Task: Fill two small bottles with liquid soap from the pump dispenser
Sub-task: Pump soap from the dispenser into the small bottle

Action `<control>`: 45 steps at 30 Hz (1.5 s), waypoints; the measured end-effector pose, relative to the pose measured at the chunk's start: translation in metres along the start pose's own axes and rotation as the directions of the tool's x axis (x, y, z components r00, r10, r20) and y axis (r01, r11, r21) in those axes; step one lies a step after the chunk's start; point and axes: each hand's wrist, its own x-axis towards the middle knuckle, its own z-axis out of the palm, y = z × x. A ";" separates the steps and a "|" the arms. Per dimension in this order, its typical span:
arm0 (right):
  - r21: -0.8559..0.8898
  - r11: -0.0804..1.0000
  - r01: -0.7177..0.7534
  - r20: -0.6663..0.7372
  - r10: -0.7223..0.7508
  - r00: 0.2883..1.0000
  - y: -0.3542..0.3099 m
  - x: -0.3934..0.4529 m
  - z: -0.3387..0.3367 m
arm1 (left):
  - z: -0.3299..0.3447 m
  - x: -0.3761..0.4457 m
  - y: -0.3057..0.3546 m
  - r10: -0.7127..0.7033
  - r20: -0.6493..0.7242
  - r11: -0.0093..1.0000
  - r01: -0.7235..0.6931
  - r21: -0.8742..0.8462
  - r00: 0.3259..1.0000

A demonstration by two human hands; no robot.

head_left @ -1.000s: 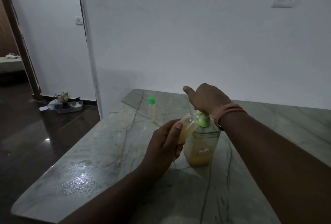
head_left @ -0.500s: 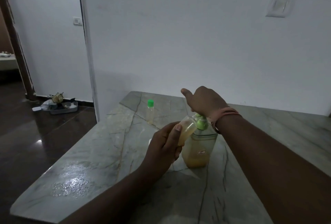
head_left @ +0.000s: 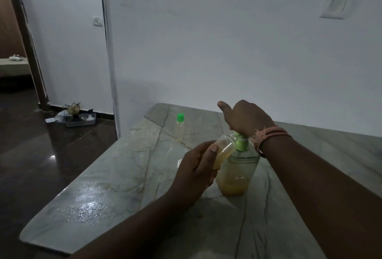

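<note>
At frame centre, our left hand [head_left: 196, 167] grips a tilted small bottle [head_left: 222, 151] against the pump dispenser [head_left: 237, 174]. Our right hand [head_left: 246, 118] presses its pump, thumb out.

A grey marble counter [head_left: 128, 176] with dark veins runs along the white wall, a wet sheen glinting toward its seven o'clock corner. Standing on it: the pump dispenser [head_left: 237, 174] near the middle, amber soap low inside, and up at eleven o'clock from it, well apart, a small green-capped bottle [head_left: 179, 127], upright.
</note>
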 end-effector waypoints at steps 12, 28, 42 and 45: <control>-0.120 0.992 0.049 0.032 -0.045 0.998 -0.012 -0.005 -0.017 | 0.001 0.001 -0.003 -0.004 -0.013 1.000 0.004 0.000 1.000; -0.029 0.998 0.059 0.064 -0.057 0.996 -0.005 0.000 -0.011 | 0.001 0.000 -0.002 0.009 -0.032 1.000 -0.008 0.024 0.999; -0.072 0.996 0.049 0.123 -0.040 0.992 -0.004 0.002 -0.012 | 0.001 -0.001 -0.002 0.006 -0.029 1.000 -0.005 0.026 1.000; 0.011 1.000 0.027 0.072 -0.027 0.997 -0.001 -0.001 -0.006 | 0.001 0.000 -0.002 0.003 -0.023 1.000 -0.002 0.031 1.000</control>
